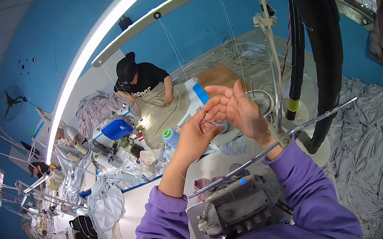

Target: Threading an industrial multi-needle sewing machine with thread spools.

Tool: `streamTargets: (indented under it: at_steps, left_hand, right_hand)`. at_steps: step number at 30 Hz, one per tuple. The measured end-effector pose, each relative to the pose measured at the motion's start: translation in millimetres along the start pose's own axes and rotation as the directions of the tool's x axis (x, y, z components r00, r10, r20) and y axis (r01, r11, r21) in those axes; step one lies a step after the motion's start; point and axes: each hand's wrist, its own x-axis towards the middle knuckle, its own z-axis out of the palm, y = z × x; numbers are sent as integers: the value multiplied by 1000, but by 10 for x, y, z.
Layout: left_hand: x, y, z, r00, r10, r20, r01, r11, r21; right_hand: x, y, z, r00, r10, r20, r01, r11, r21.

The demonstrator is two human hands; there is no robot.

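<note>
Left hand: fingers (212, 109) bent (whether they pinch, I cannot tell).
Thread (205, 123): thin, white, at the left hand's (198, 132) fingers.
Right hand (243, 109): spread loosely, at the left's two o'clock.
Sewing machine (236, 205): five o'clock from the left hand.
Blue cone (171, 139): nine o'clock.
Co-worker (145, 81): eleven o'clock, touching beige cloth (157, 116).

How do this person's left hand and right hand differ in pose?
The left hand mostly shows its back; the right hand shows its palm.
The left hand's fingers reach up and rightward; the right hand's extend leftward.
The left hand sits slightly lower in the picture than the right hand.
Both are bare, raised, and come from purple sleeves.
</note>
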Motion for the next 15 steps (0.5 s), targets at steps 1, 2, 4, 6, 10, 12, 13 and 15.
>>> streamTargets:
  at_steps: [1,2,4,6,10,12,13,15]
  left_hand:
    - [-2,-2,-20,999,-32,-7,33,988,149]
    - [-14,-24,-51,999,-32,-9,33,988,151]
    - [-58,-89,-130,997,18,-72,-5,984,178]
    - [-107,-39,-143,994,44,-98,-35,996,86]
    - [-228,211,-216,990,50,-135,-58,997,-57]
    - [-251,233,-241,986,63,-154,-66,998,-15]
    - [-250,226,-248,962,198,-189,-184,979,86]
    - [-267,247,-260,921,331,-207,-293,936,193]
  right_hand:
    - [-2,-14,6,999,7,45,-8,1000,27]
    - [2,-29,16,999,6,48,-8,1000,28]
    - [18,-51,32,999,-14,48,10,997,75]
    - [38,17,-93,982,-159,-100,136,970,-202]
    - [-32,34,-56,936,-319,-147,150,742,-653]
    - [-107,54,-18,1000,-20,-14,9,841,-542]
    - [-96,89,30,1000,-21,-10,12,842,-539]
    - [-53,171,136,990,-5,139,103,695,-711]
